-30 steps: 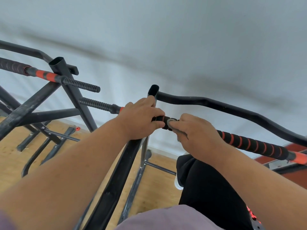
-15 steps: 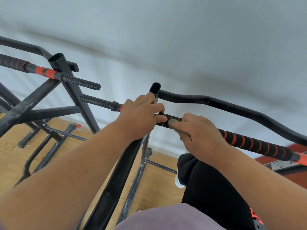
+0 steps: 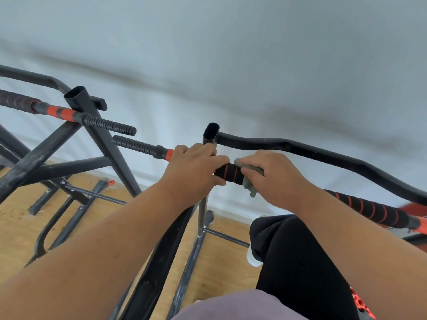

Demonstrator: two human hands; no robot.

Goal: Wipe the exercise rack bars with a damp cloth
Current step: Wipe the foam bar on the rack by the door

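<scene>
A black exercise rack [image 3: 323, 151] with bent steel tubes stands before a white wall. Across it runs a bar with a black foam grip striped in red [image 3: 228, 174] and a bare threaded end [image 3: 136, 145]. My left hand [image 3: 196, 172] grips this bar just left of the upright post. My right hand [image 3: 275, 179] is wrapped round the foam grip with a grey-green cloth [image 3: 248, 183] bunched under its fingers; a corner of the cloth hangs below the bar. A short stretch of grip shows between the two hands.
A second rack [image 3: 92, 125] with its own threaded bar [image 3: 108, 124] stands to the left on the wooden floor [image 3: 18, 227]. My black trouser leg [image 3: 295, 262] and a white shoe are below the right arm. A red object sits at the far right edge.
My right hand has slid rightward along the foam grip with the cloth, uncovering more of the grip between the hands. The left hand keeps its hold.
</scene>
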